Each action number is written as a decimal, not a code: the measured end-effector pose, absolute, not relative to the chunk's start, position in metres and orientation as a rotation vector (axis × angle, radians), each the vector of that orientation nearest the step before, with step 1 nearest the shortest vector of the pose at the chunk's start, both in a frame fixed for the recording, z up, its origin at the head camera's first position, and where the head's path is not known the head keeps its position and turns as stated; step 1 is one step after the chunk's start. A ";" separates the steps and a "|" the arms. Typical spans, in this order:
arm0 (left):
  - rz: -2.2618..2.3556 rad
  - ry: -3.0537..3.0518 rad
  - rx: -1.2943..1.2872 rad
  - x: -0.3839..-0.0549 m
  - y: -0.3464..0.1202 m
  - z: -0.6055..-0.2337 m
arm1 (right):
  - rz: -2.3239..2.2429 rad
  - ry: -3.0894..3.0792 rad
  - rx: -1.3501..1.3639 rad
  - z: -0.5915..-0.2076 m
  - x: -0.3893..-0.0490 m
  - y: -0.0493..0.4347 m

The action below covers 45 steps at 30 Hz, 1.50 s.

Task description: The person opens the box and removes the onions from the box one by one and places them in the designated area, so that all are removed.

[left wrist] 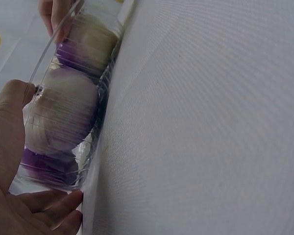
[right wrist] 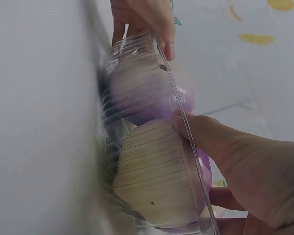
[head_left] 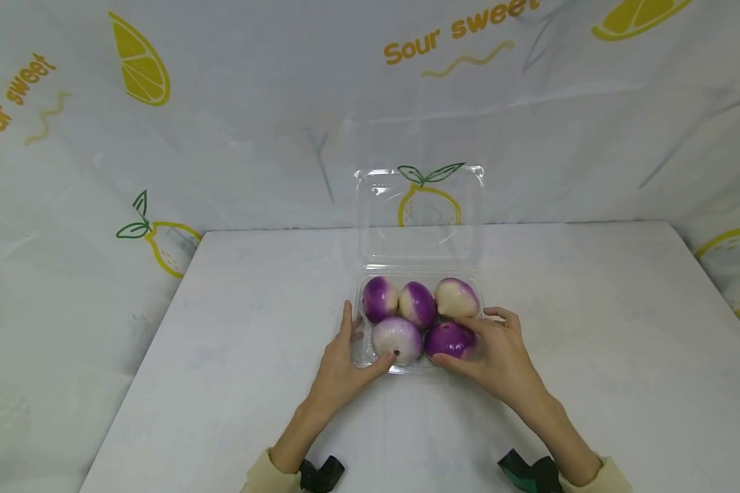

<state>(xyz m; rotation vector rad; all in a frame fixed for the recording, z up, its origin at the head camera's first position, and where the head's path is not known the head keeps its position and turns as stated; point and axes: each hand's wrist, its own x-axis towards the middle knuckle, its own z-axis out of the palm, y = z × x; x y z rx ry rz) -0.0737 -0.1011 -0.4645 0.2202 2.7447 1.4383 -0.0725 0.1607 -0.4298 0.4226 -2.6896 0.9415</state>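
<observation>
A clear plastic clamshell box (head_left: 361, 355) sits on the table, its lid (head_left: 421, 248) standing up at the back. Several purple-and-white onions lie inside: three at the back, including a mostly white one (head_left: 456, 298), and two in front. My left hand (head_left: 344, 368) holds the box at its left front, thumb at the front rim by the paler onion (head_left: 397, 339) and fingers along the left wall. With thumb and fingers, my right hand (head_left: 504, 357) grips the dark purple onion (head_left: 449, 340) at front right, inside the box. The right wrist view shows that thumb (right wrist: 206, 129) inside the rim.
The white table (head_left: 247, 329) extends on both sides of the box. Behind it hangs a white cloth (head_left: 253, 157) printed with lemons and lettering. Dark straps (head_left: 323, 474) sit at both wrists.
</observation>
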 end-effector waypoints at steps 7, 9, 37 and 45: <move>1.439 2.742 0.203 -0.074 -0.101 -0.465 | 1.000 -2.662 0.395 -0.433 -0.072 0.161; 1.440 2.743 0.200 -0.074 -0.101 -0.465 | 1.023 -2.659 0.381 -0.434 -0.071 0.161; 1.427 2.750 0.186 -0.075 -0.100 -0.465 | 1.232 -2.531 0.315 -0.407 -0.066 0.182; 1.442 2.746 0.188 -0.073 -0.100 -0.465 | 1.315 -2.426 0.198 -0.407 -0.071 0.198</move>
